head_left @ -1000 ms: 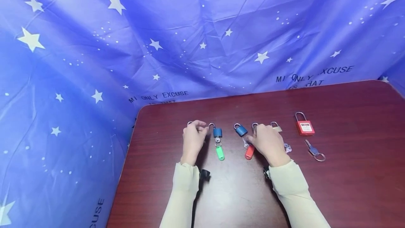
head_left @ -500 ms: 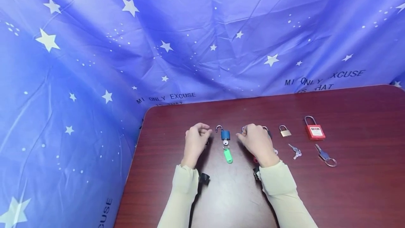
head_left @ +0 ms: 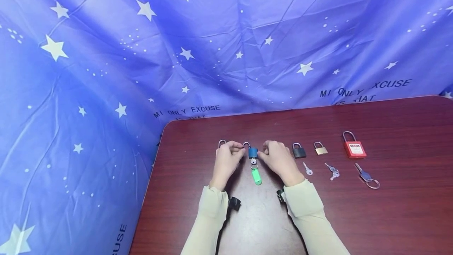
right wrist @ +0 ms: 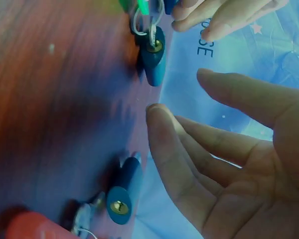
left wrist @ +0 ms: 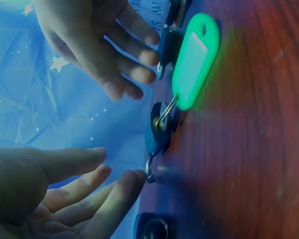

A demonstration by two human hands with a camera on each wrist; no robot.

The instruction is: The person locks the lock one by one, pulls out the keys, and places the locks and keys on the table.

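Observation:
A blue padlock point(head_left: 253, 152) lies on the table with its shackle sprung and a key in its keyway. A green key tag point(head_left: 256, 176) hangs off that key by a ring. My left hand point(head_left: 228, 162) is at the shackle side, index fingertip right by the shackle end in the left wrist view. On the other side is my right hand point(head_left: 279, 164), its thumb and fingers point(right wrist: 162, 134) spread with nothing between them. A second blue padlock point(right wrist: 120, 201) and a red tag point(right wrist: 37, 229) show in the right wrist view, hidden behind the right hand in the head view.
To the right stand a black padlock point(head_left: 299, 151), a brass padlock point(head_left: 321, 150) and a red padlock point(head_left: 355, 149), with keys point(head_left: 332, 172) in front of them. Another padlock's shackle point(head_left: 221, 142) shows behind the left hand. A star-print curtain point(head_left: 212, 50) backs the table.
My right hand has moved left, away from the black padlock, to beside the blue padlock with the green tag. My left hand has shifted right to its shackle. The head view has turned slightly.

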